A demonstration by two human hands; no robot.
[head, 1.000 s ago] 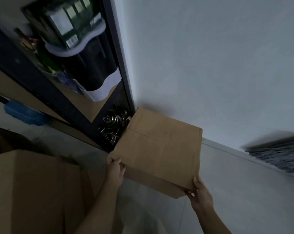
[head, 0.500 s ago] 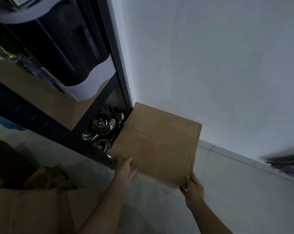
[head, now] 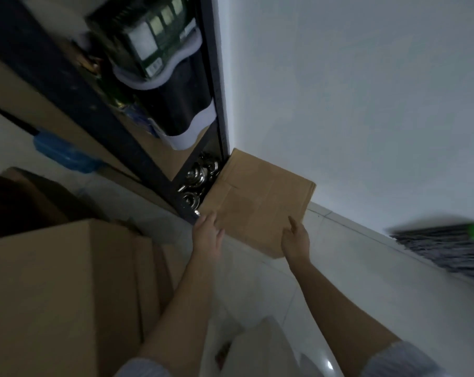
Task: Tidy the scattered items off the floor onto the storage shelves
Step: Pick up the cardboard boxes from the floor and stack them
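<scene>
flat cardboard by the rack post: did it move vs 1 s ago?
Yes. The flat cardboard has gone lower and closer to the wall, beside the rack post. The left hand and right hand now rest on it, fingers straight.

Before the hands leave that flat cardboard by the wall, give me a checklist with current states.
1. Flattened cardboard leans against the wall beside the shelf post: ok.
2. Left hand open, fingers at the cardboard's near left edge: ok.
3. Right hand open, fingers on the cardboard's near corner: ok.
4. Cardboard stable without support: cannot tell.
5. Cardboard on a shelf as the task asks: not ok, it stands on the floor.
6. Large box remains on the floor: not ok.
</scene>
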